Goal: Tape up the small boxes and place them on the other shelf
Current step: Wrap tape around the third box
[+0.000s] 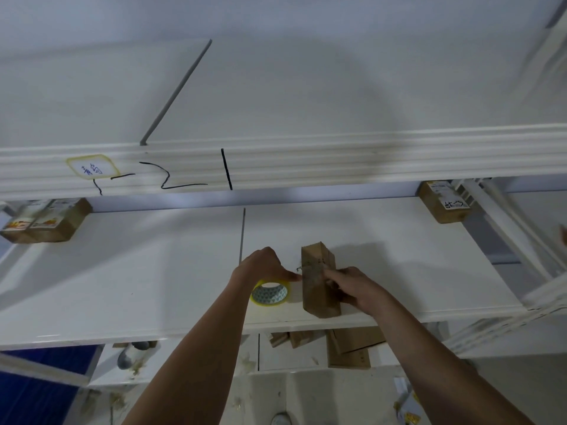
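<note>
Nearest, under the shelf edge, loose flat cardboard pieces point(349, 345) are seen on a lower white level, with a grey rounded object point(130, 355) to the left and a blue surface point(36, 391) at the far left. On the white middle shelf point(122, 286), close to its front edge, a small brown cardboard box point(319, 283) is stood on end. It is gripped from the right by the right hand point(352, 286), whose fingers are curled against its side. A roll of yellow-rimmed clear tape point(270, 292) lies flat just left of the box; the left hand point(264, 266) is held over it, its fingers pinched near the box's left edge, though what they pinch cannot be told, the strip being too thin to see. Faint marks on the box cannot be read. Further back, labelled brown boxes point(46, 222) are set at the left end of the shelf, and another labelled box point(443, 204) at the right end, bearing handwriting that cannot be read. Above, the ribbed white rail point(306, 161) of the upper shelf carries a yellow-edged sticker point(92, 168) with blue handwriting and black marker strokes. A white metal frame point(521, 228) rises at the right, before a pale wall.
</note>
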